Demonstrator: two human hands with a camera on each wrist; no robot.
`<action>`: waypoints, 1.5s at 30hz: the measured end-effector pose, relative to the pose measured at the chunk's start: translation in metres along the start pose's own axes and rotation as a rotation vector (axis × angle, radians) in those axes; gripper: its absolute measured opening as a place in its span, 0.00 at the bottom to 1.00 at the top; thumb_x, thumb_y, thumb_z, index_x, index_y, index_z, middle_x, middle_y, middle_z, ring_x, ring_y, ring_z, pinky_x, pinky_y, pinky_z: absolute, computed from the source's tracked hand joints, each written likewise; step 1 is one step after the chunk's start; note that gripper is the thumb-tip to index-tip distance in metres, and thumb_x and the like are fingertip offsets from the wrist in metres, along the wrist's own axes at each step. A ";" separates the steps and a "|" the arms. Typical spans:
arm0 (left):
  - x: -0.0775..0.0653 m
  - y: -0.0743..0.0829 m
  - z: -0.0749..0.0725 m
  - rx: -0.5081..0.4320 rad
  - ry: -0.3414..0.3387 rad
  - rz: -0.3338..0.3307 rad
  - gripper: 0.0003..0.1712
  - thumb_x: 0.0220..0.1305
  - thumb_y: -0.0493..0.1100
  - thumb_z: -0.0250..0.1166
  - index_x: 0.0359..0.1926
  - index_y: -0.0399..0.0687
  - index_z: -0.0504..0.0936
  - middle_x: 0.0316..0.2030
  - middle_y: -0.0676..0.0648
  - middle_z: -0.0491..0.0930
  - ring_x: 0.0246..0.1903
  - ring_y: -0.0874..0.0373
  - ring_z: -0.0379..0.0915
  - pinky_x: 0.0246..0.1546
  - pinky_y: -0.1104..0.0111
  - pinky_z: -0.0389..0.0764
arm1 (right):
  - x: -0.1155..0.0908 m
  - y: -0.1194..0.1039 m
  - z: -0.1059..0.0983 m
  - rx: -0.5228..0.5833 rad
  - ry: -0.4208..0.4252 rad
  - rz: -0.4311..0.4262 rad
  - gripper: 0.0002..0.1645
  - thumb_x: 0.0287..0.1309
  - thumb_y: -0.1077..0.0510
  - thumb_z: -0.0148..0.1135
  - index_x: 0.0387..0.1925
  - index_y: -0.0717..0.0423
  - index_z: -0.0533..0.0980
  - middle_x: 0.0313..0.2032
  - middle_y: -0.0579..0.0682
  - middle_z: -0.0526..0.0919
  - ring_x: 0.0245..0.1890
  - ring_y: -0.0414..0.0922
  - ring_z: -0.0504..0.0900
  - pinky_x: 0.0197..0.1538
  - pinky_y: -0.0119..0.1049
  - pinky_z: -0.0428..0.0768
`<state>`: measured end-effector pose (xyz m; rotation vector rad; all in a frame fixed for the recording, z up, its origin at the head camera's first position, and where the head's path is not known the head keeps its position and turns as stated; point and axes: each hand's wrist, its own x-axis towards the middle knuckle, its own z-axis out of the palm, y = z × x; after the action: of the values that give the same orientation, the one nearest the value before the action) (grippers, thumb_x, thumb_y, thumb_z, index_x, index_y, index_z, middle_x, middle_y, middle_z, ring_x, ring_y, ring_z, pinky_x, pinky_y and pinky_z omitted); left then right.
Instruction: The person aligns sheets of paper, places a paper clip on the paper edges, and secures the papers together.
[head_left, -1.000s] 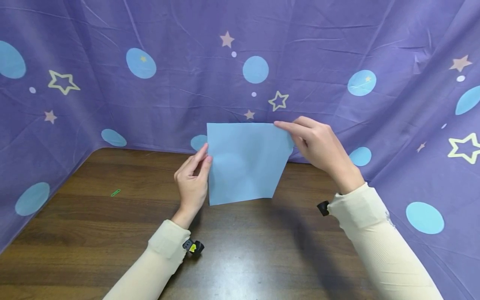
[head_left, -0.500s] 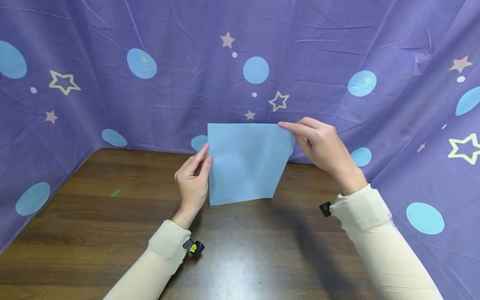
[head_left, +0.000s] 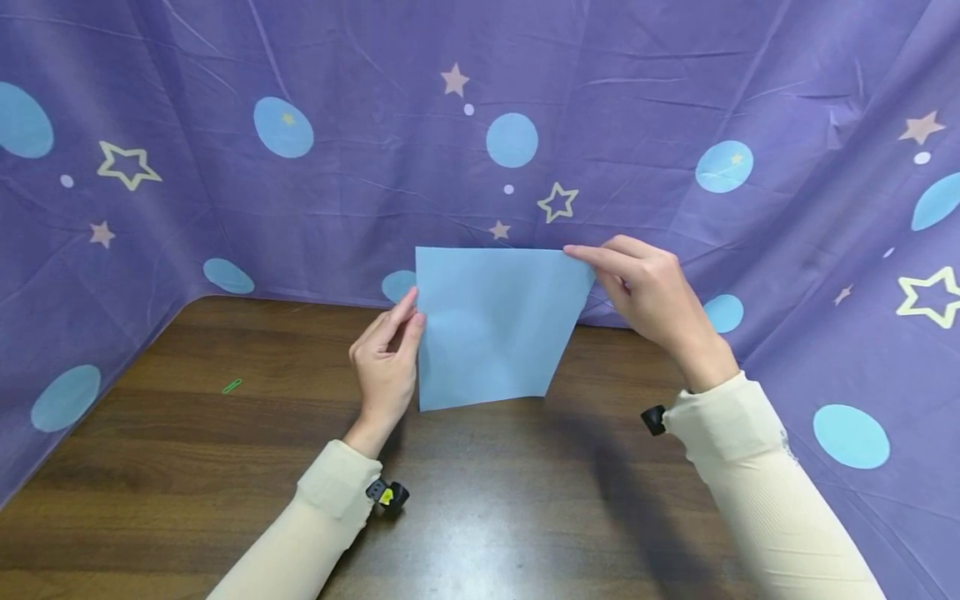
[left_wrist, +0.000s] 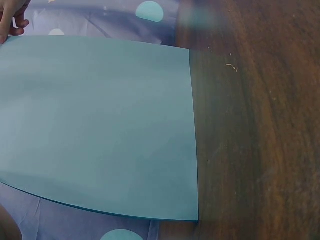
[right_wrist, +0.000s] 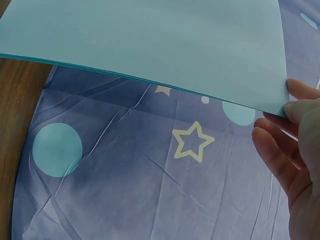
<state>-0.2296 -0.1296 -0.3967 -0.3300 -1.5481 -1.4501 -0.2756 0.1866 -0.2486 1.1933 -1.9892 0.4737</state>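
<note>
A light blue sheet of paper (head_left: 487,333) stands nearly upright above the wooden table. At the middle of its left edge, my left hand (head_left: 386,358) pinches it between thumb and fingers. My right hand (head_left: 648,296) pinches the upper right corner. In the right wrist view, the thumb and a finger of the right hand (right_wrist: 302,145) meet on that corner, and the paper's side edge (right_wrist: 125,77) bows slightly. The left wrist view has the sheet (left_wrist: 100,125) filling most of it, with the right hand (left_wrist: 10,20) at its far corner.
A green paper clip (head_left: 232,386) lies on the brown wooden table (head_left: 225,483), left of the paper. Behind and at both sides hangs a purple curtain (head_left: 360,125) with stars and blue dots. Each wrist wears a small black camera (head_left: 390,496).
My right hand has shifted slightly right along the top edge, and more of the paper's upper right corner shows. My left hand stays in place on the left edge.
</note>
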 end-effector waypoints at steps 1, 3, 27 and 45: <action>0.000 0.000 0.000 0.000 -0.001 0.000 0.20 0.68 0.30 0.72 0.59 0.46 0.89 0.40 0.41 0.90 0.42 0.62 0.84 0.44 0.76 0.83 | -0.001 0.000 0.000 -0.003 -0.003 0.004 0.25 0.66 0.76 0.61 0.56 0.52 0.88 0.30 0.52 0.82 0.26 0.41 0.73 0.32 0.33 0.70; 0.000 0.000 0.000 -0.003 -0.001 0.001 0.20 0.68 0.30 0.72 0.59 0.46 0.89 0.40 0.40 0.90 0.42 0.62 0.84 0.44 0.76 0.83 | -0.001 0.001 -0.001 -0.008 -0.013 0.013 0.24 0.68 0.75 0.60 0.56 0.53 0.88 0.30 0.52 0.82 0.27 0.41 0.72 0.33 0.32 0.69; 0.001 0.001 0.000 0.013 -0.012 -0.003 0.19 0.68 0.31 0.73 0.58 0.47 0.90 0.40 0.42 0.91 0.41 0.63 0.84 0.43 0.77 0.83 | -0.013 -0.002 0.005 0.045 0.030 0.092 0.19 0.71 0.71 0.61 0.54 0.55 0.89 0.31 0.52 0.86 0.29 0.41 0.74 0.36 0.29 0.69; 0.001 0.005 0.002 0.010 0.000 0.014 0.19 0.66 0.30 0.73 0.57 0.45 0.91 0.39 0.41 0.91 0.39 0.64 0.83 0.40 0.78 0.81 | -0.010 -0.003 0.007 0.088 0.113 0.064 0.18 0.70 0.72 0.60 0.51 0.57 0.89 0.31 0.54 0.85 0.29 0.41 0.73 0.34 0.29 0.68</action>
<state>-0.2276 -0.1274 -0.3927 -0.3345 -1.5495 -1.4308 -0.2724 0.1868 -0.2610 1.1332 -1.9308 0.6524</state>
